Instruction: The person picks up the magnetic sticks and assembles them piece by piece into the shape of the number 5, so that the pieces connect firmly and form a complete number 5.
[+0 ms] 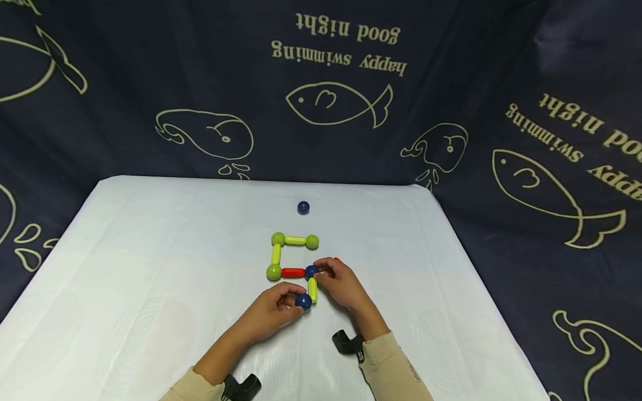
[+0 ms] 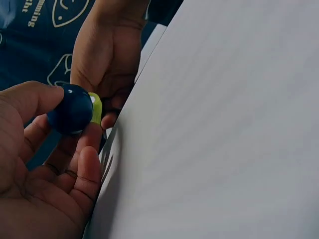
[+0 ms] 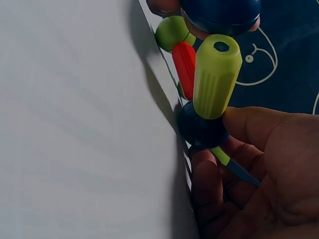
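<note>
My left hand [image 1: 271,313] pinches a dark blue ball [image 1: 303,302] between thumb and fingers, close to the near end of a yellow-green rod [image 1: 313,290]. With thumb and fingers, my right hand [image 1: 345,285] grips another blue ball [image 1: 311,272] at that rod's far end. The right wrist view shows the rod [image 3: 217,77] standing out from the gripped ball [image 3: 199,127], its free end close to the left hand's ball [image 3: 222,15]; whether they touch, I cannot tell. A red rod [image 1: 293,273] links the gripped ball to a green ball [image 1: 273,272].
Farther back, a yellow-green rod [image 1: 276,254] leads to a green ball [image 1: 278,239]; another rod [image 1: 295,240] joins it to a green ball [image 1: 312,241]. A loose blue ball [image 1: 303,208] lies beyond. Something red [image 1: 337,259] peeks out behind the right hand. All rest on the white table [image 1: 150,234].
</note>
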`<state>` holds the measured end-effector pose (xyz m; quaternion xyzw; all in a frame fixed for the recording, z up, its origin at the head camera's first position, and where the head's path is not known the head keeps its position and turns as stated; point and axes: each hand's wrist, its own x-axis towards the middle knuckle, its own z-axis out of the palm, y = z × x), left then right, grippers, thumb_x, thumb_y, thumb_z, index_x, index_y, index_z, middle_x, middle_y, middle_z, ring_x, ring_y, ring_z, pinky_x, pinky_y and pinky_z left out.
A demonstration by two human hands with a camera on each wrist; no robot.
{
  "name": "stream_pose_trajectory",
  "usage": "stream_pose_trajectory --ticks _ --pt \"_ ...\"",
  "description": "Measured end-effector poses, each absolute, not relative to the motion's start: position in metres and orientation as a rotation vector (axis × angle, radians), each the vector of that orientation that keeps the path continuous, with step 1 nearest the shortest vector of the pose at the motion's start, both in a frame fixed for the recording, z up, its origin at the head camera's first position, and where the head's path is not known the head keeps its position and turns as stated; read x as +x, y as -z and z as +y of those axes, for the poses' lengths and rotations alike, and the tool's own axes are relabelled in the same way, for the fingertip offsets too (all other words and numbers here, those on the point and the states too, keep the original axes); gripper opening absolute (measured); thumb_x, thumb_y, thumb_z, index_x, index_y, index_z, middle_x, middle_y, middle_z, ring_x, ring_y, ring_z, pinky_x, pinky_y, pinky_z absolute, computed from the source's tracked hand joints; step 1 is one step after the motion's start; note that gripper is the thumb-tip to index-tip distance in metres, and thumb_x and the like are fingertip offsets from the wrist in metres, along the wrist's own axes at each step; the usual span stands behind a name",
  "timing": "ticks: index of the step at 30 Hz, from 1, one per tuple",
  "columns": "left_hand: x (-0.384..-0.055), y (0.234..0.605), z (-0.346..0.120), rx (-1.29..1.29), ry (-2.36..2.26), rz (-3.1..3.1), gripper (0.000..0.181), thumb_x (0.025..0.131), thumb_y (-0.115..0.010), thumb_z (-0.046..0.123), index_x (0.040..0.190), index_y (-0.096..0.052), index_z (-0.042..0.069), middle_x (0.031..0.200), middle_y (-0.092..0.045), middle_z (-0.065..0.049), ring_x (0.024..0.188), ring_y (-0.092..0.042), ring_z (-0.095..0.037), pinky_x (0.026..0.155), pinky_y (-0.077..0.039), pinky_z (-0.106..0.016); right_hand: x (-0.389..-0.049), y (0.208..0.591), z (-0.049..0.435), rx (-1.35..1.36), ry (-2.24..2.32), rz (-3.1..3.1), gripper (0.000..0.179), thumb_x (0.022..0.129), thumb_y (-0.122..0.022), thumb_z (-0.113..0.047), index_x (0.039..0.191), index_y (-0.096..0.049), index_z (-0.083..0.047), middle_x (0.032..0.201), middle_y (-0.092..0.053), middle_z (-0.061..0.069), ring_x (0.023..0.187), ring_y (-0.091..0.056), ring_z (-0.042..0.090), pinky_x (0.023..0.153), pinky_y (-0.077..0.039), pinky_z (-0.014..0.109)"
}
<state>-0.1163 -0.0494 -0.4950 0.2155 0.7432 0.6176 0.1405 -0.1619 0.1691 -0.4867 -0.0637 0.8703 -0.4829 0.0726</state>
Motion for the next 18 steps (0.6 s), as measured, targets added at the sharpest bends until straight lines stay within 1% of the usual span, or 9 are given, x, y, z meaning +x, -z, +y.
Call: stream_pose_trajectory --ticks 7,14,18 --pt "-0.1154 0.4967 -0.046 0.726 -1.702 2.213 0.031 0.09 -0.071 0.009 0.121 -0.064 0.009 0.098 -0.067 0.002 0.086 -0.062 -0.011 0.069 -0.05 -0.025 -0.162 0.4871 0.1697 -0.204 1.446 2.638 0.024 0.094 -0.067 -0.017 0.118 -0.068 -0.011 0.102 -0.066 0.002 0.086 -0.055 0.016 0.079 -0.045 0.034" --pt "-0.1143 0.4993 -0.0458 0.847 -1.649 2.273 0.031 0.089 -0.073 0.011 0.119 -0.066 0.012 0.097 -0.064 0.006 0.085 -0.06 -0.009 0.07 -0.049 -0.025 -0.1618 0.4876 0.1687 -0.189 1.451 2.634 0.024 0.094 -0.068 -0.017 0.118 -0.068 -0.011 0.101 -0.065 0.002 0.085 -0.054 0.017 0.078 -0.044 0.034" --pt "-0.1131 0.4998 -0.0458 0.864 -1.621 2.304 0.031 0.088 -0.075 0.012 0.118 -0.067 0.012 0.096 -0.062 0.006 0.085 -0.059 -0.01 0.069 -0.048 -0.024 -0.1617 0.4884 0.1678 -0.187 1.451 2.632 0.024 0.094 -0.067 -0.018 0.118 -0.068 -0.013 0.101 -0.065 0.001 0.085 -0.054 0.017 0.079 -0.044 0.034"
